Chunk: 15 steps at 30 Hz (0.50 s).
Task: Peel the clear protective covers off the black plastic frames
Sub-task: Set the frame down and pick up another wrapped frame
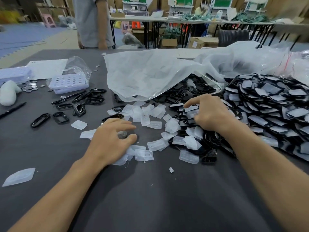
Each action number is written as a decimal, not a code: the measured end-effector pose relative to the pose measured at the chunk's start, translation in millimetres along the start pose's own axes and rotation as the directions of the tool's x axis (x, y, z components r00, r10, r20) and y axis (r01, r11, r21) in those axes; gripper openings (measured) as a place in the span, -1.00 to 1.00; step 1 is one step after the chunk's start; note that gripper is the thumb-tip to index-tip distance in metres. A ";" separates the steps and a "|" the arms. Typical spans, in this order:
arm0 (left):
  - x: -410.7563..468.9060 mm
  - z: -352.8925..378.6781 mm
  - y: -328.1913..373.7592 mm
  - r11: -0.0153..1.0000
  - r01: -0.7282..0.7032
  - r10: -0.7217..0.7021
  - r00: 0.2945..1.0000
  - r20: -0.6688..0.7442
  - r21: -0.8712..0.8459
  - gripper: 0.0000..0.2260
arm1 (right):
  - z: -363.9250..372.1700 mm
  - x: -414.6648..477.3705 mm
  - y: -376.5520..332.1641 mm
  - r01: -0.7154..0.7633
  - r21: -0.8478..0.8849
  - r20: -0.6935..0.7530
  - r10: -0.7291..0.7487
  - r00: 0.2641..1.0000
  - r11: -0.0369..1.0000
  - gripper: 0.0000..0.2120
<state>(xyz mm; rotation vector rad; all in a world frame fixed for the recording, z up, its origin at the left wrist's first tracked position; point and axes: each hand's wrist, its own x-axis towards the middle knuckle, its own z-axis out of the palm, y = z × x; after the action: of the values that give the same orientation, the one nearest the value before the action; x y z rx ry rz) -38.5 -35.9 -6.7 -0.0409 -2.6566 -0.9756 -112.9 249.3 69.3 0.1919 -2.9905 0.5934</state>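
Dark bench [150, 198]: covered frames [267, 104] heaped beneath right hand [211, 114], fingers curled in, grip unclear; left hand [112, 139] half-curled over peeled covers [145, 114], hold unclear. Frames likely light, stiff; covers thin, slippery, so pinch a cover edge.

left hand [110, 139]: bare | right hand [212, 113]: bare | forearms [66, 190]: bare

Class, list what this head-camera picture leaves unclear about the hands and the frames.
Head view, left hand: curled fingers hide what, if anything, it holds.
Head view, right hand: its back hides the fingertips.
Under the plastic bag, black frames: mostly covered.
The right edge cuts off the covered frames pile.
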 end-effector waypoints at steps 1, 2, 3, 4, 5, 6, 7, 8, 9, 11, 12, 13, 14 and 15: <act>-1.0 0.6 -0.7 0.999 -0.036 0.035 0.999 0.039 0.024 -0.81 | 4.9 -5.7 -3.7 0.024 0.014 -0.017 -0.023 1.000 1.000 -0.49; -2.4 0.6 -1.5 0.996 -0.070 0.067 0.995 0.078 0.045 -0.82 | 10.4 -12.0 -7.1 0.049 0.030 -0.021 -0.048 0.999 0.998 -0.54; -4.2 0.2 -2.3 0.993 -0.098 0.091 0.990 0.113 0.061 -0.80 | 15.8 -19.0 -10.2 0.067 0.036 -0.011 -0.067 0.998 0.997 -0.59; -6.1 -0.3 -3.1 0.991 -0.117 0.107 0.984 0.141 0.066 -0.78 | 20.7 -26.4 -12.4 0.072 0.023 0.009 -0.072 0.997 0.997 -0.64; -7.5 -0.7 -4.0 0.989 -0.131 0.119 0.980 0.160 0.064 -0.78 | 24.8 -33.1 -13.1 0.064 -0.001 0.035 -0.064 0.997 0.998 -0.66; -8.9 -0.8 -4.3 0.988 -0.142 0.130 0.977 0.171 0.057 -0.78 | 28.2 -38.6 -12.3 0.053 -0.019 0.060 -0.051 0.997 0.998 -0.68; -10.0 0.0 -3.9 0.987 -0.151 0.140 0.975 0.173 0.049 -0.80 | 31.1 -43.3 -10.7 0.044 -0.021 0.084 -0.042 0.996 0.999 -0.69; -11.2 0.9 -2.7 0.987 -0.158 0.150 0.974 0.169 0.038 -0.82 | 33.0 -47.0 -9.4 0.035 -0.008 0.102 -0.034 0.994 0.999 -0.70; -11.8 2.6 -0.6 0.986 -0.164 0.157 0.974 0.163 0.028 -0.85 | 33.9 -50.7 -9.0 0.024 0.011 0.113 -0.025 0.993 1.000 -0.71; -13.4 6.5 4.1 0.987 -0.162 0.160 0.977 0.143 0.001 -0.89 | 33.7 -56.2 -10.2 0.016 0.049 0.123 -0.022 0.992 0.999 -0.73; -14.9 8.7 6.2 0.988 -0.151 0.151 0.980 0.133 -0.012 -0.88 | 33.4 -58.8 -11.5 0.031 0.055 0.130 -0.038 0.991 0.998 -0.76; -16.4 11.0 8.1 0.990 -0.142 0.143 0.982 0.122 -0.017 -0.87 | 33.5 -61.2 -13.2 0.051 0.048 0.144 -0.058 0.988 0.998 -0.80; -17.4 12.8 9.8 0.990 -0.139 0.139 0.984 0.109 -0.005 -0.87 | 33.9 -63.3 -14.8 0.070 0.030 0.162 -0.074 0.984 0.997 -0.80; -17.7 14.1 11.2 0.990 -0.140 0.137 0.986 0.097 0.021 -0.87 | 35.4 -65.0 -16.2 0.086 0.021 0.170 -0.089 0.981 0.996 -0.78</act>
<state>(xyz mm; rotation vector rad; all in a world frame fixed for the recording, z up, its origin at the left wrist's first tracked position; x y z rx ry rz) -24.1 -16.9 -15.1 -0.2696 -2.7107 -0.9133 -48.5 227.8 35.7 0.3925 -3.1222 0.6180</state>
